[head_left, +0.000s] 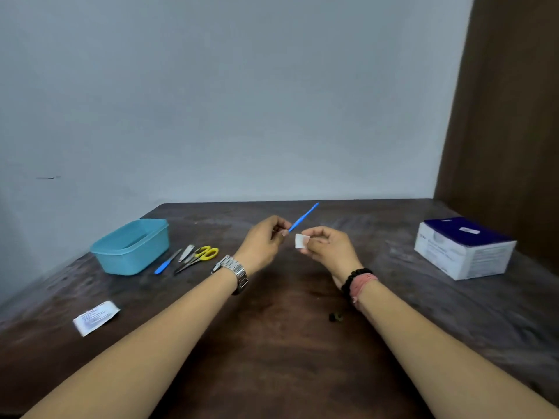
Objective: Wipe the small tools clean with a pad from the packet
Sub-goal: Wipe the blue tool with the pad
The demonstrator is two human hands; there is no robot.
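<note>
Above the desk (272, 343), well right of the blue tub (130, 247), the left hand (261, 241) pinches a blue-handled tool (303, 217) by its low end while the right hand (328, 247) pinches the pad (301, 241) just beside it; so slight a grip could let the tool twist or drop under the wipe.

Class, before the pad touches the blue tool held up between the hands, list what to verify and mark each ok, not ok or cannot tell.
1. Left hand pinches the thin blue plastic tool: ok.
2. Right hand holds the small white square pad: ok.
3. Pad touching tool: not ok, a gap shows.
4. Pad moist: cannot tell.
5. Yellow-handled scissors, metal nail clipper and blue-handled file wait beside the light blue plastic tub: ok.
6. White torn packet out of the way: ok.
</note>
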